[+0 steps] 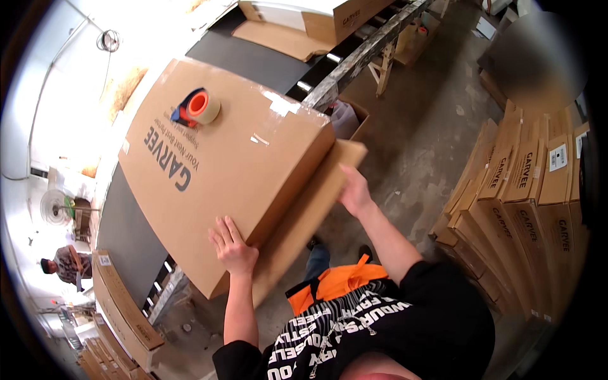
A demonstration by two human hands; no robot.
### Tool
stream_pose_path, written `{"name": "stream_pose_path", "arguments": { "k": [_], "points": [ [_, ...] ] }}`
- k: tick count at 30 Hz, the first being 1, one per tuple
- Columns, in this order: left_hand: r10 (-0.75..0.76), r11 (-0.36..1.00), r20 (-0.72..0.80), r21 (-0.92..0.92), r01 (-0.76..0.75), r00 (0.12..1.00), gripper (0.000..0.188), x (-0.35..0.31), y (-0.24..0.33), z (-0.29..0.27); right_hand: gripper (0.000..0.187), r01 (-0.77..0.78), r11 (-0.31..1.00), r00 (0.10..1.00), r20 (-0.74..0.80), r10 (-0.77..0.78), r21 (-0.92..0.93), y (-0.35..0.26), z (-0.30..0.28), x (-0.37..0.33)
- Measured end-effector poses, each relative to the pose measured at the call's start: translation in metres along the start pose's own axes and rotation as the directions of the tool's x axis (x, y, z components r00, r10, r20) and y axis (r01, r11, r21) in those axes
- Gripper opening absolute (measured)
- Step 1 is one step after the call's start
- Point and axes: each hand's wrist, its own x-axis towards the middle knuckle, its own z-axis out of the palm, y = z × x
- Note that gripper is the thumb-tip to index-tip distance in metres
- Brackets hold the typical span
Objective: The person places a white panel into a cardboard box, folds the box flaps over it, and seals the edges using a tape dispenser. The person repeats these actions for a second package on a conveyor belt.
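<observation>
On the dark conveyor table [126, 234], a long flat brown cardboard box [228, 164] ran near-right to far-left, an orange tape dispenser [199, 106] atop. Left hand [233, 248], fingers spread, and right hand [354, 192], fingers curled, pressed its near edge. White-labelled brown cartons [525, 190] stood stacked right.

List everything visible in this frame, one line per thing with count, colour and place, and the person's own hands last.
large flat carton: one, brown, on the dark conveyor, under both hands
open flap: one, brown, along the carton's near edge
tape dispenser: one, orange core with a tan roll, lying on the carton's top
conveyor belt: one, dark grey, running beneath the carton
stacked cartons: many, brown, standing in rows on the right
cartons at lower left: several, brown, beside the conveyor
another person: one, far left by the conveyor
pedestal fan: one, pale, far left
concrete floor: grey, right of the conveyor
left hand: flat on the carton's near edge
right hand: gripping the flap's corner
</observation>
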Motion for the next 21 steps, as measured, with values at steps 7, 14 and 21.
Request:
{"name": "stream_pose_path", "arguments": {
  "k": [7, 14, 21],
  "points": [
    [0.272, 0.929, 0.072, -0.281, -0.242, 0.960, 0.100, 0.064, 0.045, -0.017, 0.052, 0.091, 0.759, 0.969, -0.118, -0.217, -0.645, 0.001, 0.093, 0.019],
    [0.329, 0.902, 0.050, -0.314, -0.298, 0.943, 0.087, 0.113, 0.107, 0.006, 0.032, 0.512, -0.476, 0.670, 0.679, -0.299, -0.715, -0.062, 0.199, 0.050],
    [0.307, 0.870, -0.047, -0.391, -0.301, 0.950, 0.080, 0.110, 0.122, 0.009, 0.065, 0.478, -0.737, 0.747, 0.662, 0.056, -0.477, 0.001, 0.350, 0.229]
  ]
}}
